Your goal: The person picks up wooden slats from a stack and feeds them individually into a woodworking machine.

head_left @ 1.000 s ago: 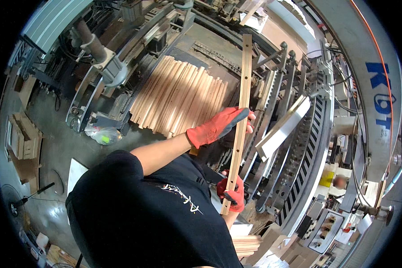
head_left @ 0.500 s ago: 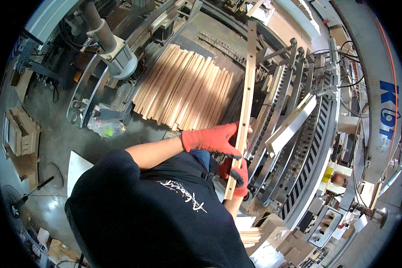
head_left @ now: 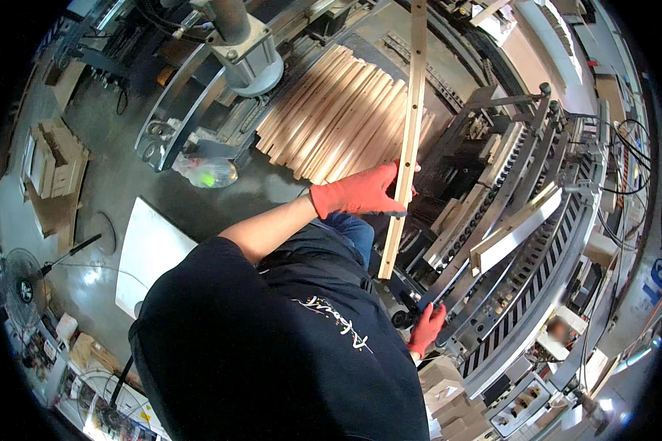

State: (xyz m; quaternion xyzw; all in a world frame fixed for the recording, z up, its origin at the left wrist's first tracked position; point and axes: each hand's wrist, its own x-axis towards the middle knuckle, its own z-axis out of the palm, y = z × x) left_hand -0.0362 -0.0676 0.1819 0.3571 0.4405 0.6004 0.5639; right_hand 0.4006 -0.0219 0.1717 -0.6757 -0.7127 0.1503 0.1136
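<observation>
My left hand (head_left: 357, 192), in a red glove with dark fingertips, is closed around a long pale wooden strip (head_left: 414, 103). A row of dark holes runs along the strip's face. It slants upright in front of me, its lower end just past my waist. Lower right, my right hand (head_left: 425, 331), also in a red glove, is off the strip, fingers apart, by the near end of the machine's metal rails (head_left: 460, 294); whether it touches them I cannot tell. Beyond my left hand lies a broad layer of similar wooden strips (head_left: 338, 117) side by side.
A white-faced board (head_left: 515, 229) rests across the rails on the right. Cardboard boxes (head_left: 441, 384) stand below my right hand. A metal cylinder (head_left: 248, 62) rises at the upper left, with a plastic bag (head_left: 207, 173) beneath. A floor fan (head_left: 23, 288) stands far left.
My right hand has let go of the strip and moved down and right toward the rail ends. My left hand still holds the strip. The view has shifted, moving the surroundings.
</observation>
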